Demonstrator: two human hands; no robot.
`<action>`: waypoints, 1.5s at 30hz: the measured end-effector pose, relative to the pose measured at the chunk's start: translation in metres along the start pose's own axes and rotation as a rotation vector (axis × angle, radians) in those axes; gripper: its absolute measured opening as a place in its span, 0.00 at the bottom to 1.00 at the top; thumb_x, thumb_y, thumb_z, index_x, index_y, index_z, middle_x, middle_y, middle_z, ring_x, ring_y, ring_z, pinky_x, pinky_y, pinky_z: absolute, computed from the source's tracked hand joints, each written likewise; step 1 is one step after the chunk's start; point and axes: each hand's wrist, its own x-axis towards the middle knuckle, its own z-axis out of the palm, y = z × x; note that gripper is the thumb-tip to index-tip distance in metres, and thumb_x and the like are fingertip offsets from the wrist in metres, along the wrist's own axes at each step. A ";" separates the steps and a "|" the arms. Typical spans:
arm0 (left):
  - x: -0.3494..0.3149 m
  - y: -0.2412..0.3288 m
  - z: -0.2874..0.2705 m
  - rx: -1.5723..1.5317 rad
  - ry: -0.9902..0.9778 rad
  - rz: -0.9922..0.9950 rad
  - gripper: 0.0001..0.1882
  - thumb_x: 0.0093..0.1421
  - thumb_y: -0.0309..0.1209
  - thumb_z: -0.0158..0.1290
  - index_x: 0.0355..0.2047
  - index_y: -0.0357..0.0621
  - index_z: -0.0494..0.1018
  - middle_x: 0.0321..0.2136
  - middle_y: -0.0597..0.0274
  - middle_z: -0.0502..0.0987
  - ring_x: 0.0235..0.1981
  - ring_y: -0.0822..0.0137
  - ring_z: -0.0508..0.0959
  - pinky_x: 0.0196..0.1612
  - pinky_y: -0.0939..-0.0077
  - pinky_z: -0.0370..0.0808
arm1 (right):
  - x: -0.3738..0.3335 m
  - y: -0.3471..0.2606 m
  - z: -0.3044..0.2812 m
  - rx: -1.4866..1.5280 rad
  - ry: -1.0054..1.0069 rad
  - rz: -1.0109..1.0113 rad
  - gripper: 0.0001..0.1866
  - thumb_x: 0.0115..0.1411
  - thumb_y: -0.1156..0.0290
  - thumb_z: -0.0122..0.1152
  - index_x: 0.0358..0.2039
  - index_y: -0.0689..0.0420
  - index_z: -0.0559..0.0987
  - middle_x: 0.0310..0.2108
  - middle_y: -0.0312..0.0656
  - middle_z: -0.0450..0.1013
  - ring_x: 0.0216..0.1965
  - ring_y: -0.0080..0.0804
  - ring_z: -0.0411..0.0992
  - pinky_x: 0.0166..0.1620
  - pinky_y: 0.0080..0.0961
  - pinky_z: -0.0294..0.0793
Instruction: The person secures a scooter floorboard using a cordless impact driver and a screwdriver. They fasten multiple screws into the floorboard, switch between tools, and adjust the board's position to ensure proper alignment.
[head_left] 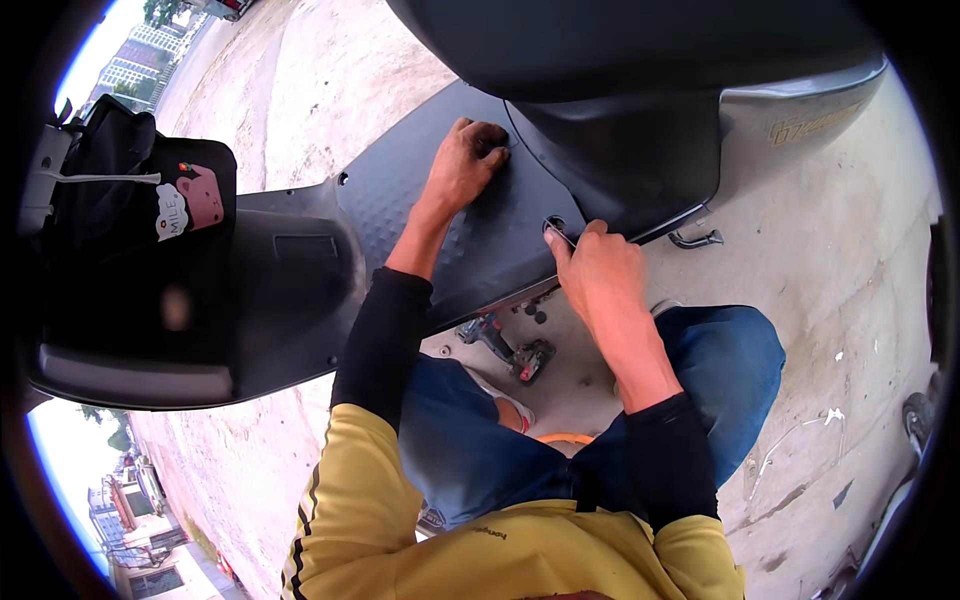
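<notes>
A dark grey scooter floorboard panel (420, 170) with a dimpled surface lies in front of me. My left hand (468, 163) rests on its far part, fingers curled inward; whether anything is inside them is hidden. At the panel's near right corner is a round recess (553, 222). Beside it, my right hand (603, 268) is closed with thumb and index finger pinching a thin metal tool (562, 236), its tip toward the recess. Most of that tool is covered by the fingers.
The scooter's dark seat (640, 45) overhangs at the far right. A black front bag (130, 180) is at left. On the ground between my legs lies a cordless power tool (505, 348), close to small dark round parts (535, 313). A footpeg (695, 240) sticks out at right.
</notes>
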 end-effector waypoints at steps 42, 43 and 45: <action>-0.034 0.010 -0.033 0.489 0.053 0.095 0.07 0.66 0.36 0.57 0.36 0.47 0.80 0.31 0.58 0.79 0.34 0.50 0.83 0.33 0.54 0.79 | 0.021 -0.056 0.017 1.114 -0.353 0.049 0.40 0.73 0.45 0.56 0.66 0.72 0.66 0.55 0.55 0.74 0.57 0.40 0.74 0.61 0.34 0.72; -0.032 0.011 -0.033 0.501 0.050 0.101 0.07 0.65 0.35 0.57 0.36 0.47 0.80 0.31 0.58 0.80 0.35 0.50 0.83 0.34 0.54 0.79 | 0.021 -0.056 0.015 1.126 -0.353 0.049 0.40 0.73 0.45 0.56 0.66 0.72 0.66 0.55 0.55 0.74 0.57 0.40 0.74 0.61 0.33 0.72; -0.029 0.015 -0.036 0.525 0.043 0.111 0.07 0.65 0.34 0.58 0.34 0.46 0.80 0.31 0.58 0.80 0.35 0.51 0.83 0.34 0.54 0.79 | 0.021 -0.055 0.014 1.133 -0.355 0.043 0.40 0.73 0.45 0.57 0.66 0.72 0.66 0.55 0.55 0.74 0.57 0.40 0.74 0.61 0.33 0.72</action>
